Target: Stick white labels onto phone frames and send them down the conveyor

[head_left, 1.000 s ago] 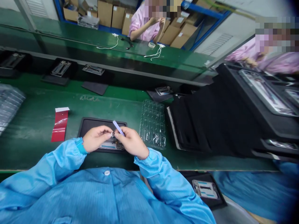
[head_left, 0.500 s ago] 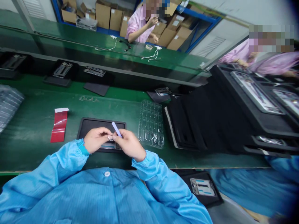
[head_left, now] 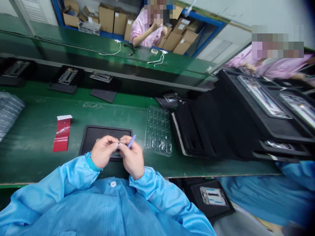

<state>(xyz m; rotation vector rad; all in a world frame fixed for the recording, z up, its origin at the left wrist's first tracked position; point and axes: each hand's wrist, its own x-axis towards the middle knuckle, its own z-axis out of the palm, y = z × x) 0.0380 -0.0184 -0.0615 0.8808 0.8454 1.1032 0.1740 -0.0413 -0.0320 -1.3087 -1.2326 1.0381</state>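
Observation:
My left hand [head_left: 103, 152] and my right hand [head_left: 133, 160] meet fingertip to fingertip above a black tray [head_left: 90, 132]. Both are closed in a pinch around a tiny part too small to name. A slim purple stick-shaped tool [head_left: 132, 141] is tucked in my right hand, its end pointing up and to the right. Below my fingers, mostly covered by them, a phone frame [head_left: 115, 156] lies in the tray.
Left of the tray lies a red film strip [head_left: 62, 134]; to its right sits a clear plastic blister tray [head_left: 158, 131]. A tall stack of black trays [head_left: 204, 124] with phone frames stands at the right. Across the bench, a person in pink [head_left: 145, 29] sits near white cables [head_left: 157, 59].
The purple tool has swung from leaning left to leaning right. My right hand has turned more upright and shifted slightly left, and the fingertips of both hands have drawn closer together.

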